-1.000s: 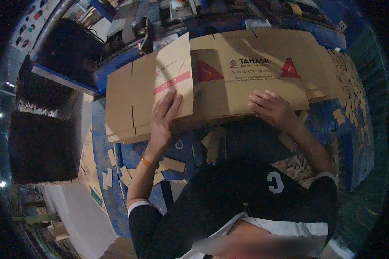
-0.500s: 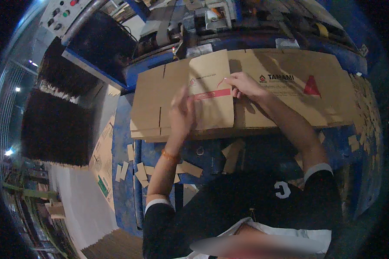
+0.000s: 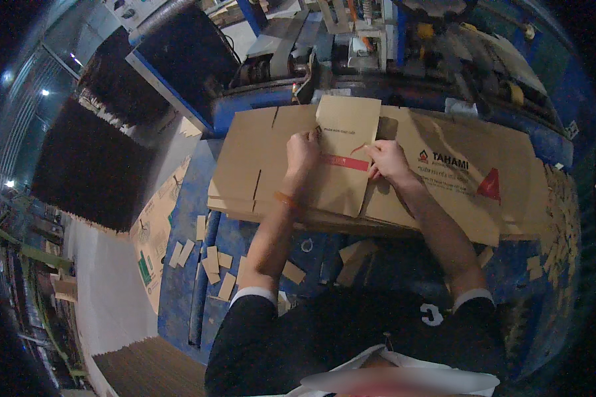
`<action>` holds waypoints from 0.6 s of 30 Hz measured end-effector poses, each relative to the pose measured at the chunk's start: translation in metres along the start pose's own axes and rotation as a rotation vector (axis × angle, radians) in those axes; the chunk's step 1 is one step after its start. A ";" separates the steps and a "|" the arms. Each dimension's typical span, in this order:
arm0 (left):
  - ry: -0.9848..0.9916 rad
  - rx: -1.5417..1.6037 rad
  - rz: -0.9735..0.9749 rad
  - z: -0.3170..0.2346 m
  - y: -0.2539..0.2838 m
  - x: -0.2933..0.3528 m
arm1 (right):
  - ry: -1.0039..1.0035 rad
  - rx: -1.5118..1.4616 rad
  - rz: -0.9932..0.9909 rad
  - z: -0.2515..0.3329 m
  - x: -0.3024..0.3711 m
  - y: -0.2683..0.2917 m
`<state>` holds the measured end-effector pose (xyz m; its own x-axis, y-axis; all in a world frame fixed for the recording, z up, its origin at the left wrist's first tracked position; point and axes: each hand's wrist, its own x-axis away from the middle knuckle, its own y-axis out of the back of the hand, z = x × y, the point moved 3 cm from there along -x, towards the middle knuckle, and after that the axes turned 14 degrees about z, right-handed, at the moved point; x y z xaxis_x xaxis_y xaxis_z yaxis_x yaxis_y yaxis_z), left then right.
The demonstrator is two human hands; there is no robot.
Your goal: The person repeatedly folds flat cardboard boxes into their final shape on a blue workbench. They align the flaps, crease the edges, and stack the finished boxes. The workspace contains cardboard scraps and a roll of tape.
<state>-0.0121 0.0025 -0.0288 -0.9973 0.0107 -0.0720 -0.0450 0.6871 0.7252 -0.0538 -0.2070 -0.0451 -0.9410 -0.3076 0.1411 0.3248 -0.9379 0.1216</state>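
Cardboard panel (image 3: 344,140), tan, red-striped

Red and Black Lettering Across Flat Cardboard

The upright-standing part of the print sits on a tan rectangular cardboard flap (image 3: 338,192): one short dark line near its top, and a red horizontal band (image 3: 355,163) with pale lettering too blurred to read. The wide flat brown cardboard panel (image 3: 404,208) to its right bears a bold black heading in capitals (image 3: 451,160), smaller dark lines below, the lowest illegible, a small flame-like emblem (image 3: 423,156) and a tilted red triangle (image 3: 489,186). A large white character (image 3: 432,315) marks the black short-sleeved shirt (image 3: 357,317). A tan printed cardboard sheet (image 3: 153,248) at left shows a green block (image 3: 145,269); its finer print is too small.
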 end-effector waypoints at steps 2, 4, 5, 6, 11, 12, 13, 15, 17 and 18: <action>-0.025 0.025 -0.016 0.002 0.000 -0.002 | -0.018 0.061 0.030 0.001 -0.005 -0.001; -0.098 -0.071 -0.005 0.003 -0.002 -0.004 | -0.016 0.058 0.059 0.004 -0.007 0.000; -0.145 -0.105 0.008 0.002 -0.006 -0.004 | -0.026 0.066 0.070 0.005 -0.006 -0.001; -0.114 -0.144 0.015 0.004 -0.008 -0.006 | -0.055 0.071 0.042 0.006 0.000 0.003; -0.119 -0.139 0.146 0.001 -0.001 -0.006 | 0.326 0.428 -0.176 0.003 0.106 0.022; -0.155 -0.125 0.180 -0.001 0.006 0.001 | 0.230 0.743 -0.279 -0.003 0.138 0.031; -0.193 -0.113 0.210 -0.006 0.011 0.008 | 0.216 1.069 -0.341 -0.007 0.167 0.042; -0.319 0.209 0.318 -0.014 0.018 0.035 | -0.058 1.433 -0.341 -0.023 0.222 0.063; -0.559 0.604 0.618 -0.024 0.021 0.084 | -0.134 1.358 -0.382 -0.036 0.254 0.082; -0.616 0.287 0.588 -0.028 0.020 0.098 | -0.238 1.349 -0.389 -0.043 0.264 0.087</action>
<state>-0.1126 -0.0031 -0.0016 -0.6437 0.7490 -0.1572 0.5616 0.6018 0.5679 -0.2781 -0.3765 -0.0396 -0.9956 0.0905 0.0249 0.0209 -0.0450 0.9988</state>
